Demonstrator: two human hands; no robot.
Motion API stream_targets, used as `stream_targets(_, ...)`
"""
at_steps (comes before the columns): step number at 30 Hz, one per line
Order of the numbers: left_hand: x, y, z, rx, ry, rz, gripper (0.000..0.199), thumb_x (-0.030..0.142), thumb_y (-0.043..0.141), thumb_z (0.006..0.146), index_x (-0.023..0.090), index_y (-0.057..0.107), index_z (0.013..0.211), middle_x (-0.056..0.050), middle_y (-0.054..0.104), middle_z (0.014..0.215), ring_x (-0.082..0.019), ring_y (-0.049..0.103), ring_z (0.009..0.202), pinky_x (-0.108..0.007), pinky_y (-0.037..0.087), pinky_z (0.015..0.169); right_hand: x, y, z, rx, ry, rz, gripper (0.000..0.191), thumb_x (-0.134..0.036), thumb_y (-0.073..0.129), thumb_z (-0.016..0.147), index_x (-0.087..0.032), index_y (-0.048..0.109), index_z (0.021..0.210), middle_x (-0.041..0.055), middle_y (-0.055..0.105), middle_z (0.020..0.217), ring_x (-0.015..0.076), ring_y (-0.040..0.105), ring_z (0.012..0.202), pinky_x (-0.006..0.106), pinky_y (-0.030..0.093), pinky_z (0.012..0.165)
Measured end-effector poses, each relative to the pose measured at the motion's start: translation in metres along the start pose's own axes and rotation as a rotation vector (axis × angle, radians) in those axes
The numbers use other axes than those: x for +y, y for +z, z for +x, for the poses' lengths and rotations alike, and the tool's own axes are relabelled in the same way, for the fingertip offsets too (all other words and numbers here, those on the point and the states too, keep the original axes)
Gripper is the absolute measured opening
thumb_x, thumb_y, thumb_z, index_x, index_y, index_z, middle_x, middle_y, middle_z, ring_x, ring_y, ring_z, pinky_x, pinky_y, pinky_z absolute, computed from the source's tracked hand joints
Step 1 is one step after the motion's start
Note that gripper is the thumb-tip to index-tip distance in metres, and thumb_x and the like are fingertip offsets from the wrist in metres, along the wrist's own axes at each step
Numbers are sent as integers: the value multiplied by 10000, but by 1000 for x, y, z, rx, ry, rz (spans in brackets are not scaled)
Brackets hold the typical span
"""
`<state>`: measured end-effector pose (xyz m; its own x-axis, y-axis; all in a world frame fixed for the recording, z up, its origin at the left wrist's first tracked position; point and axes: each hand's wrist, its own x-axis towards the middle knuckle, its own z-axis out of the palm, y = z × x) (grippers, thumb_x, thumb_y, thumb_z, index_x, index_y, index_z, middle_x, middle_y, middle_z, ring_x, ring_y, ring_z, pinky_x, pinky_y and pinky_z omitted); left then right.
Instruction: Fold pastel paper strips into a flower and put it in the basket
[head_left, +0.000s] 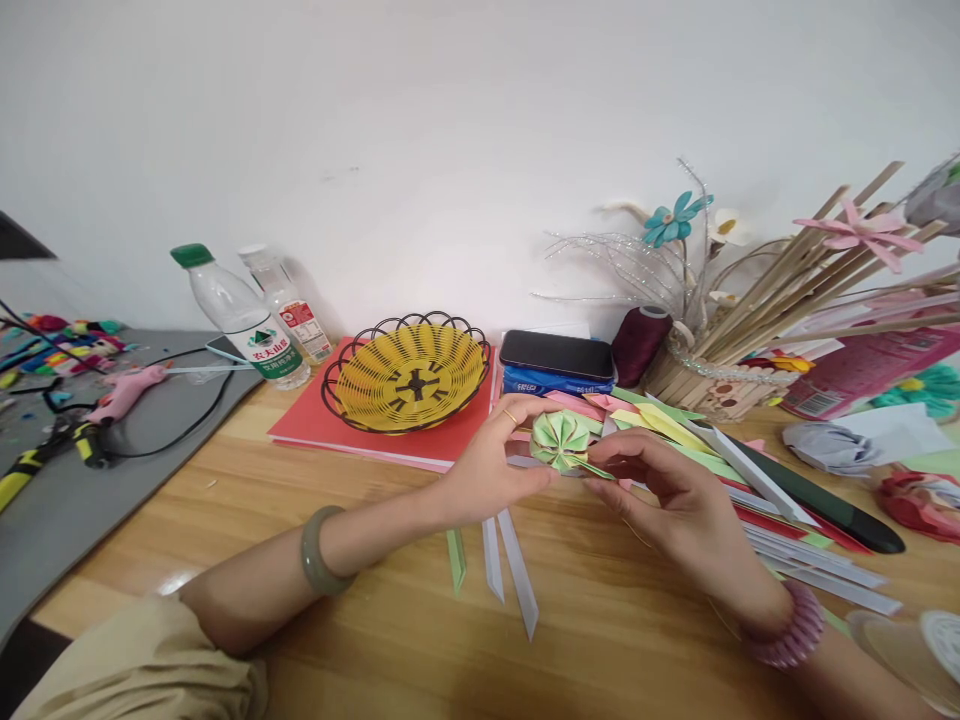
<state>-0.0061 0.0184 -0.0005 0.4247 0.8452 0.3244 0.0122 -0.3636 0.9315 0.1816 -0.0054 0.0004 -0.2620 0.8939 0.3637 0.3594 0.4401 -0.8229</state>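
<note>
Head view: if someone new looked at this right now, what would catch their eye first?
Most likely the bright yellow woven basket with its black looped rim, sitting on red paper near the wall. Next, the pleated green paper piece held between the left hand and right hand. Then, at the right, the pink flower among pale sticks angling up from their holder.

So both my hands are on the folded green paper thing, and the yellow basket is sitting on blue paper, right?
Not quite: the head view shows the yellow basket sitting on red paper, not blue. Your left hand and right hand are both on the folded green paper thing.
</note>
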Motion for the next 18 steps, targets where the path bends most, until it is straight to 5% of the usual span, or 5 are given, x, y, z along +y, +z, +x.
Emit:
stream_targets(14,2,0,0,26,-66,-10,519,114,622,640,184,459,1127,-91,428,1185,-208,451,1097,-339,396,926,0,1,0,27,5,-34,142,-298,596,763,-220,572,879,34,602,881,158,577,797,264,503,677)
stream_targets(18,5,1,2,-12,-181,-131,498,154,593,661,190,446,1136,-81,475,1153,-203,482,1047,-334,406,884,0,1,-1,30,0,-32,211,-290,598,763,-229,559,961,32,604,903,142,581,730,263,507,641)
